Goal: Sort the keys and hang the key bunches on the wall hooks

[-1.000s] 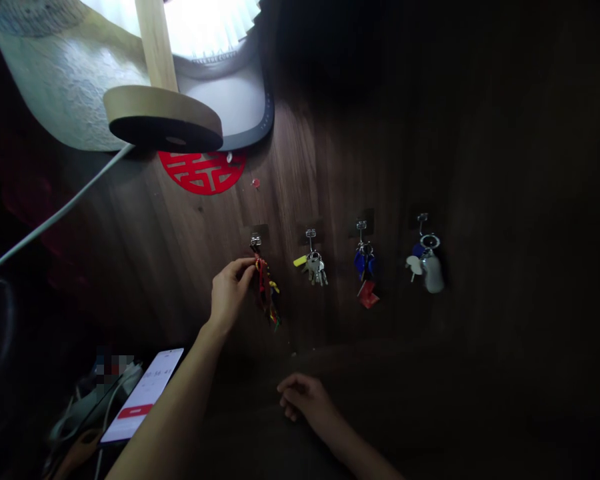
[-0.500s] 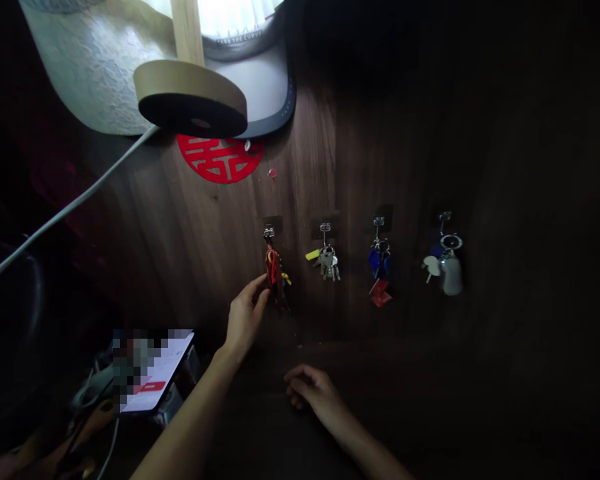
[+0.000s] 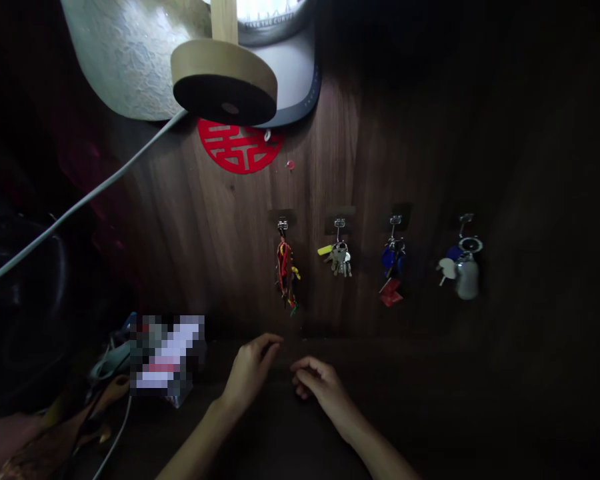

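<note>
My left hand (image 3: 253, 367) is open and holds nothing, its fingers pointing right over the dark surface below the wall hooks. Opposite it, my right hand (image 3: 320, 383) has loosely curled fingers with small gaps, and nothing shows in them. A bundle of red, yellow and dark braided cords (image 3: 286, 270) hangs from the leftmost hook (image 3: 283, 225), above and apart from both hands. Further right hang a bunch of keys with a yellow tag (image 3: 339, 259), blue key fobs (image 3: 390, 259) with a red tag (image 3: 391, 292), and keys with a pale grey fob (image 3: 467, 277).
A round lamp head (image 3: 225, 80) with a white cable (image 3: 90, 193) juts out at upper left. Behind it are caps (image 3: 290, 80) and a red paper cut-out (image 3: 243, 150). A partly pixelated phone-like screen (image 3: 167, 357) and a wooden-looking brush (image 3: 105, 400) lie at lower left.
My left hand has let go of the hanging cords and come down towards my right hand. The cords now hang freely. The view has shifted slightly; my right hand keeps its curled shape.
</note>
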A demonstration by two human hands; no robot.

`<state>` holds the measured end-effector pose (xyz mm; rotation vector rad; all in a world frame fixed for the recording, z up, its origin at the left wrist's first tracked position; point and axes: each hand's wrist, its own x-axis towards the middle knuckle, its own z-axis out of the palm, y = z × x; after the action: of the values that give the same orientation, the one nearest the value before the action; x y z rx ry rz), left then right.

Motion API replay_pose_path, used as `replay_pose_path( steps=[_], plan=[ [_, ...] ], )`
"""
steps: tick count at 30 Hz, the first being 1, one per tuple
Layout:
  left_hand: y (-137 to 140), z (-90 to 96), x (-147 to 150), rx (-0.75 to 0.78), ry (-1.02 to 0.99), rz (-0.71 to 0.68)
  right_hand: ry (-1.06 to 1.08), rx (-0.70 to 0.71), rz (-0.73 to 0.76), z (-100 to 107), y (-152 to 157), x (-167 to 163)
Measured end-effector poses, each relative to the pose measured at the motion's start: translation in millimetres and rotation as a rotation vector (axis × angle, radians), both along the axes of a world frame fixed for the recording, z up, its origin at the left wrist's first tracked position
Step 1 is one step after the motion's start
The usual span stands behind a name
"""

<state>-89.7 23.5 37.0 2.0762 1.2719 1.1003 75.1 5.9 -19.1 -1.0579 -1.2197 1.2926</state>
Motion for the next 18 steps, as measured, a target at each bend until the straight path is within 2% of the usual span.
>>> replay_pose_path(
  steps=[5,10,14,18],
  plan=[
    [-18,-19.0,-8,-0.124,0.048,-0.059,-0.015,0.032,0.015,-1,-1,3],
    [-24,-26.7,-13,-0.224,0.149,-0.119,-0.047,0.048,-0.014,2,0,10],
    [-31,-20.1,-10,-0.326,0.165,-0.223,-0.035,0.063,-0.051,17,-4,16],
    [-43,-5.0,-7,-0.483,-0.065,-0.417,0.211,0.077,-0.015,41,-17,23]
  ],
)
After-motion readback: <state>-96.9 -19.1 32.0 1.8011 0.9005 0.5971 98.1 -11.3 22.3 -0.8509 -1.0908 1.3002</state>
